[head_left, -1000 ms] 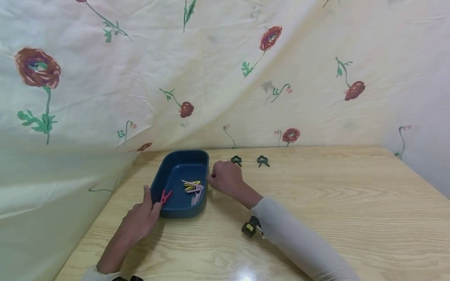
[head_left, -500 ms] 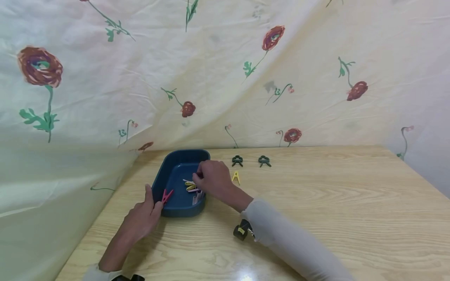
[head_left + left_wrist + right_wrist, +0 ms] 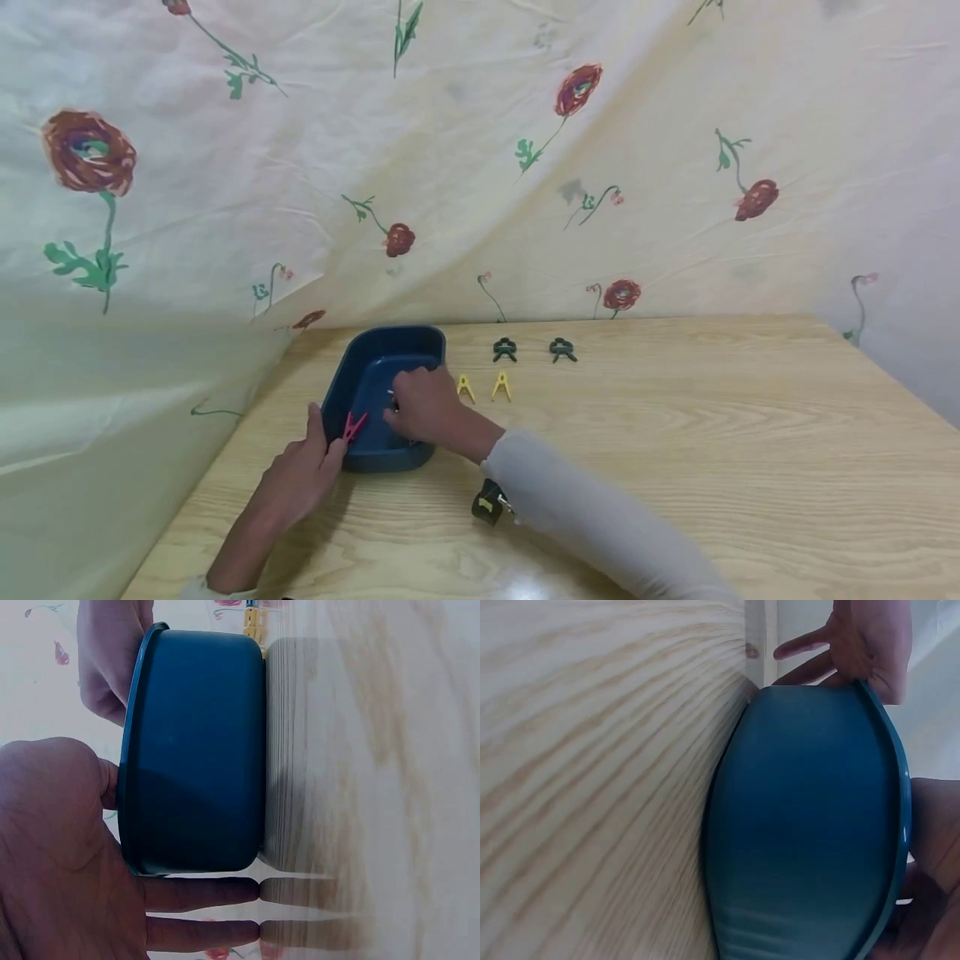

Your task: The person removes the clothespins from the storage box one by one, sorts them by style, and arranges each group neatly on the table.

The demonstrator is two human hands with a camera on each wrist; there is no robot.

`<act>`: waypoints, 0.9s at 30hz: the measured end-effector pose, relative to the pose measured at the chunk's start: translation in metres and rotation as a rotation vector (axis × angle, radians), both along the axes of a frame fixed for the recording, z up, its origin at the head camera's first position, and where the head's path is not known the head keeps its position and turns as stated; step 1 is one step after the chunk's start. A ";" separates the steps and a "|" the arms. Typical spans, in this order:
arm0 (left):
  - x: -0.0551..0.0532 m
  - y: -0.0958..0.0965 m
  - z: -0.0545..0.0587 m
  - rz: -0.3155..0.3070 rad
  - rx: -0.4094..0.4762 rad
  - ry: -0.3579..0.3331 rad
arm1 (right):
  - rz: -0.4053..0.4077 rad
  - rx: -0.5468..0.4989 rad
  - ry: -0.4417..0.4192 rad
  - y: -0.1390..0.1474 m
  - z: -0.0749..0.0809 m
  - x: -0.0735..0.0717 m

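At the left of the table stands a blue plastic tub (image 3: 384, 462). My left hand (image 3: 296, 483) holds its near left corner, thumb over the rim; in the left wrist view two fingers (image 3: 199, 892) stretch straight along the outside. Beside that thumb, a pink clothespin (image 3: 355, 427) lies inside the tub. My right hand (image 3: 429, 406) reaches into the tub over its right wall, fingers curled down among the pale clothespins, which it mostly hides. I cannot tell whether it pinches one. Right of the tub, two yellow clothespins (image 3: 502, 386) sit side by side.
Two dark green clips (image 3: 562, 349) stand in a row behind the yellow clothespins. A flowered cloth (image 3: 465, 183) hangs along the table's back and left edges. A black wrist camera (image 3: 487, 502) hangs under the right sleeve (image 3: 585, 517).
Two yellow clothespins now show on the table right of the tub; one showed half a second ago. My right hand has moved left and down into the tub. The left hand keeps its place.
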State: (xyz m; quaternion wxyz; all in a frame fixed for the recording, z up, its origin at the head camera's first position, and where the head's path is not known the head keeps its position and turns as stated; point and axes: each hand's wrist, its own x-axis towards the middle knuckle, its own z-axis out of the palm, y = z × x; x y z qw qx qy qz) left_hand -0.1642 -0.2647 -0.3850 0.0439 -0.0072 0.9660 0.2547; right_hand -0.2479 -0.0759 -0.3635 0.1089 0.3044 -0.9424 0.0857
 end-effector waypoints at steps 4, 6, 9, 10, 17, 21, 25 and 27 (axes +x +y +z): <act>-0.001 0.002 0.001 0.000 -0.007 -0.016 | -0.052 0.083 -0.044 -0.005 0.000 -0.001; 0.000 0.002 0.002 -0.004 -0.013 -0.018 | -0.065 0.098 -0.054 -0.008 -0.001 -0.001; 0.000 0.002 0.002 0.001 -0.016 -0.032 | -0.077 0.111 -0.060 -0.012 -0.002 -0.002; 0.001 0.002 0.002 0.003 -0.016 -0.035 | -0.081 0.119 -0.058 -0.013 -0.003 -0.002; 0.001 -0.001 0.000 0.005 -0.019 -0.032 | -0.110 0.222 -0.032 -0.023 -0.012 -0.005; 0.000 -0.001 0.001 0.005 -0.023 -0.025 | -0.129 0.263 -0.029 -0.027 -0.014 -0.007; -0.001 0.000 0.002 0.009 -0.021 -0.031 | -0.141 0.282 -0.037 -0.027 -0.013 -0.009; 0.000 0.000 0.002 0.009 -0.024 -0.028 | -0.143 0.283 -0.045 -0.027 -0.013 -0.009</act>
